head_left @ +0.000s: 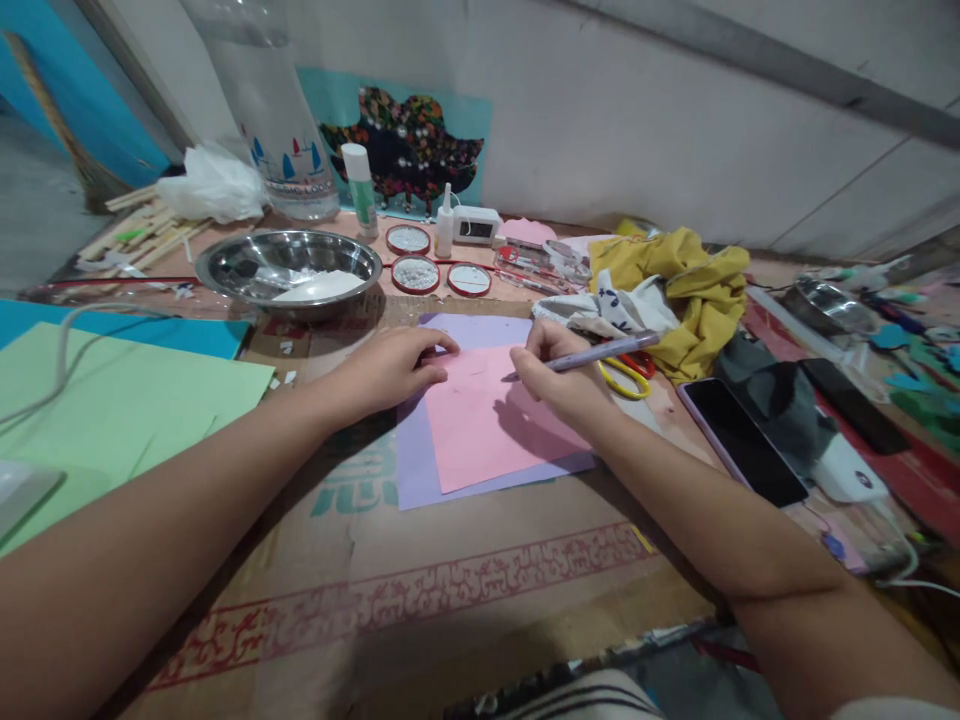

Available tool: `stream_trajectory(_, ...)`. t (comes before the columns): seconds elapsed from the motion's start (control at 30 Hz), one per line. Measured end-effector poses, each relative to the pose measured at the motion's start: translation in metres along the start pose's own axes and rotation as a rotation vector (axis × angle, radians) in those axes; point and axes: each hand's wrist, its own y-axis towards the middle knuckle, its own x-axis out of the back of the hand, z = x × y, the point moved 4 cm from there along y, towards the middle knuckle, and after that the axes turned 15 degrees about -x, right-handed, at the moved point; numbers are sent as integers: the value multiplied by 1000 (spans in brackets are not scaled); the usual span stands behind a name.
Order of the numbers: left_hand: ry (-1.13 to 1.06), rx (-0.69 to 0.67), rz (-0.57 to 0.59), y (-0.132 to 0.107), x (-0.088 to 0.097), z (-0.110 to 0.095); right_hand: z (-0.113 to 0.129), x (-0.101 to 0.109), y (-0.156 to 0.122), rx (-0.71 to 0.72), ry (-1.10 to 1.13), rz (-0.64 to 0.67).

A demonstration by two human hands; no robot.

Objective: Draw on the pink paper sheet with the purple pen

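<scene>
A pink sheet of paper [472,440] lies on a larger purple sheet [414,470], both on the cardboard [360,560] in front of me. My left hand [397,368] rests at the left edge of the sheets, fingers slightly bent and apart, holding nothing. In my right hand [559,375] a light purple pen [607,350] is gripped, its tip just over the pink paper. Faint marks show on the pink sheet between the hands; I cannot make out their shape. Yellow-handled scissors [626,380] lie partly hidden just right of my right hand.
Behind the sheets stand a steel bowl [300,300], a glue stick [360,190], a small white bottle [445,225] and round dishes of beads [415,273]. Yellow cloth [697,290] and a phone [742,440] are on the right. Green paper [150,400] lies left.
</scene>
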Motion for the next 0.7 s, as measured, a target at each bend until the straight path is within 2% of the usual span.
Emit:
stream_trajectory(0.13, -19, -5, -13, 0, 1, 1, 13, 5, -8, -14, -24, 182)
stream_trajectory(0.27, -2, -8, -10, 0, 0, 0, -1, -5, -16, -137, -62, 279)
stream_trajectory(0.33, -4, -13, -10, 0, 0, 0, -12, -11, -17, -161, -38, 250)
stream_trajectory(0.47, -9, -16, -16, -1, -1, 2, -26, -21, -14, -105, -51, 157)
stream_trajectory(0.7, 3, 1, -2, 0, -2, 3, -26, -23, -11, -58, -115, 80)
